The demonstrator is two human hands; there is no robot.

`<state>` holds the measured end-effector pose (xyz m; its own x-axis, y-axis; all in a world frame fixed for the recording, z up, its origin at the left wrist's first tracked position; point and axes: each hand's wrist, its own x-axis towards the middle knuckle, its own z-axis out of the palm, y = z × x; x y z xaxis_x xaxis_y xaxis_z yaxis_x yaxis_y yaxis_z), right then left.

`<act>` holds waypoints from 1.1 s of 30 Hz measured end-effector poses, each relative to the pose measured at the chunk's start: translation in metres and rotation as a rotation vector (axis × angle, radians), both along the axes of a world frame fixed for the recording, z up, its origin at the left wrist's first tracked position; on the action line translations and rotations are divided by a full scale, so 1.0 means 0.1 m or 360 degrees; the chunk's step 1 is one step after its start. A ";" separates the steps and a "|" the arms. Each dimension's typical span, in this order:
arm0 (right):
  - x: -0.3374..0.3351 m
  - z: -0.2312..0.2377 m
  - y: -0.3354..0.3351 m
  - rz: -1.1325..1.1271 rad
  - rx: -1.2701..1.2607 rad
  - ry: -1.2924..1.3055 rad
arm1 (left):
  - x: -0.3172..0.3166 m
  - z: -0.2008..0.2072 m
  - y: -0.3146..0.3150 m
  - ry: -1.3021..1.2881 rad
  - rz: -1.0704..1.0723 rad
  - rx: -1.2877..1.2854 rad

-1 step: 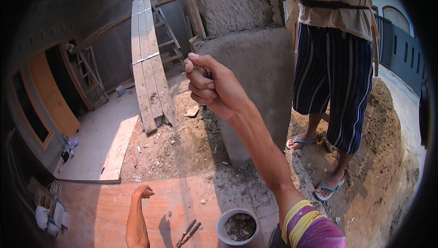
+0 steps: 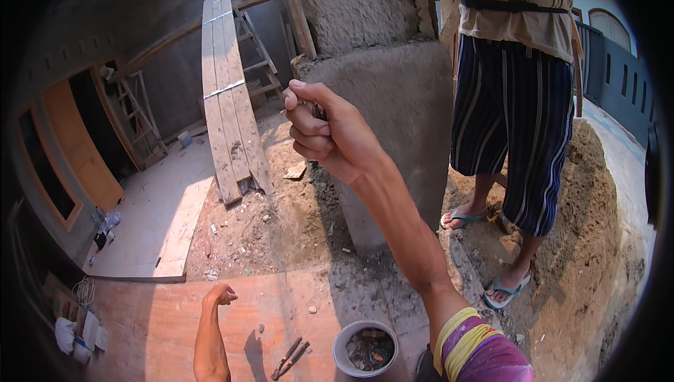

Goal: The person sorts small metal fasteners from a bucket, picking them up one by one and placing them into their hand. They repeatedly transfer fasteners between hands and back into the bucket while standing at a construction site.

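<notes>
My right hand [image 2: 317, 128] is raised in front of the grey cement-plastered pillar [image 2: 400, 94], its fingers curled closed. A small dark bit shows between thumb and fingers, too small to name. Low on the left, my left hand [image 2: 223, 293] hangs over the orange-brown floor tiles [image 2: 161, 312]; its fingers are bent inward and what they hold, if anything, is hidden. Between my arms, a pair of pliers [image 2: 289, 361] with worn orange-and-dark handles lies on the tiles. Beside it stands a white bucket [image 2: 338, 348] containing dark small pieces.
Strapped planks [image 2: 226, 66] lean at the back, with a wooden ladder [image 2: 258, 55] behind. Another person [image 2: 516, 101] in striped shorts and sandals stands right of the pillar, by a sand heap [image 2: 586, 178]. Rubble covers the ground between the tiles and a pale raised floor [image 2: 147, 224].
</notes>
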<state>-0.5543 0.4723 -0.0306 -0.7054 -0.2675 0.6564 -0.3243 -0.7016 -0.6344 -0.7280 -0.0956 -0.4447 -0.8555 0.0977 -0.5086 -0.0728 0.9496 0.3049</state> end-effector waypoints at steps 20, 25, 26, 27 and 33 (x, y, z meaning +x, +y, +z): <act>0.00 0.01 0.05 0.0046 -0.0144 0.0022 | 0.00 0.00 0.12 0.0044 -0.0054 -0.0105; 0.06 0.05 0.06 0.0034 -0.0130 0.0009 | 0.03 0.10 0.20 -0.0024 -0.0049 -0.0127; 0.06 0.04 0.06 0.0036 -0.0131 0.0000 | 0.04 0.11 0.26 -0.0040 -0.0069 -0.0156; 0.05 0.05 0.07 0.0044 -0.0137 0.0001 | 0.03 0.13 0.26 -0.0043 -0.0028 -0.0138; 0.06 0.04 0.00 0.0052 -0.0133 0.0023 | 0.06 0.13 0.17 -0.0048 -0.0059 -0.0197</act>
